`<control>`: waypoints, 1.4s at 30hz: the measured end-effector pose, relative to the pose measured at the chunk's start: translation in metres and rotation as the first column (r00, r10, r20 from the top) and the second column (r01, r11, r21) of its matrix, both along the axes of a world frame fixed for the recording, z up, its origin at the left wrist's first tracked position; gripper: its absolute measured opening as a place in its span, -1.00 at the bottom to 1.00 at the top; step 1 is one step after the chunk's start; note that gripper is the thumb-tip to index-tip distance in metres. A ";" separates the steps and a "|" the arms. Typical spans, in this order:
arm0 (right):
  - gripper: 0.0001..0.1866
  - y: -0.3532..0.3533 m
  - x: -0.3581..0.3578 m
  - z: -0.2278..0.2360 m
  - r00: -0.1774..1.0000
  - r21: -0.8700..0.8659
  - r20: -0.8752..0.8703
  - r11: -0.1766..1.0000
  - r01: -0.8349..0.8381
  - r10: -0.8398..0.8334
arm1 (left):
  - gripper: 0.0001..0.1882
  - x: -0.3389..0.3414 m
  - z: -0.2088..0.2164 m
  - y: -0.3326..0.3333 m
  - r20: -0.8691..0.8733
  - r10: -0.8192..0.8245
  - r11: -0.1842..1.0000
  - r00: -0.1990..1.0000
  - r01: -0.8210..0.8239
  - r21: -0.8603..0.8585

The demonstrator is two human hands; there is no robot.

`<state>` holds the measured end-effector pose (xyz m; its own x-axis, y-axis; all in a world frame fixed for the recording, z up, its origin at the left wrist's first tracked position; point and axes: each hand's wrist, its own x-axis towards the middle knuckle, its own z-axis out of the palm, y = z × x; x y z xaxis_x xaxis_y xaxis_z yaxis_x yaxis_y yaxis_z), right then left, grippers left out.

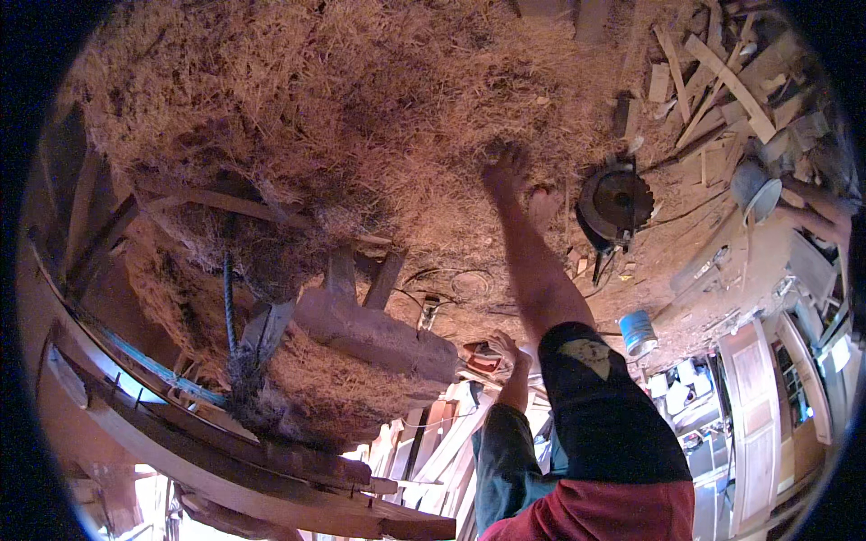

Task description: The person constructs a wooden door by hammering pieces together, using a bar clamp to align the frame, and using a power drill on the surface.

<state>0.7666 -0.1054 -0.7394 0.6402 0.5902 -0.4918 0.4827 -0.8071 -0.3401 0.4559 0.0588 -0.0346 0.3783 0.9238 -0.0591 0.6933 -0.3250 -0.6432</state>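
Observation:
My right arm, in a black sleeve, stretches far forward. At its end my right hand point(507, 171) is over the heap of wood shavings point(361, 117), its shaded fingers apart and nothing visible in them. My left hand point(512, 350) is nearer to me and lower, with its fingers spread. Close beside it lies a red-orange object point(483, 361) whose kind I cannot make out. To the right of my right forearm a circular saw point(621, 203) rests on the shavings-strewn ground, its toothed blade showing.
Scrap wood strips point(731, 86) pile up at the far right. A metal bucket point(756, 191) and a blue tin point(638, 332) stand to the right. A thick timber block point(379, 334) lies left of my hands. Long wooden beams point(271, 491) cross the lower left.

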 end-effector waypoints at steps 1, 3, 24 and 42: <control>-0.40 -0.013 0.025 -0.006 0.999 -0.025 -0.050 1.000 -0.010 0.008 | -0.35 0.005 -0.006 0.006 0.105 0.032 0.999 0.994 -0.029 -0.021; -0.35 -0.036 0.054 -0.020 0.971 -0.054 -0.236 0.997 -0.047 0.033 | -0.36 0.008 -0.017 0.012 0.210 0.066 0.997 0.975 -0.057 -0.050; -0.21 -0.053 -0.080 -0.063 0.896 0.140 -0.321 0.920 0.366 -0.308 | -0.44 0.023 -0.029 0.013 0.145 -0.085 0.996 0.986 0.089 -0.023; -0.28 -0.033 -0.035 -0.033 0.968 -0.090 -0.245 0.995 0.034 -0.055 | -0.45 0.024 -0.033 0.017 0.192 -0.093 0.994 0.977 0.101 -0.030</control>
<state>0.7315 -0.1382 -0.7721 0.5176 0.5130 -0.6847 0.3551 -0.8569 -0.3736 0.4798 0.0759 -0.0675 0.4739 0.8805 -0.0135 0.7653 -0.4194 -0.4883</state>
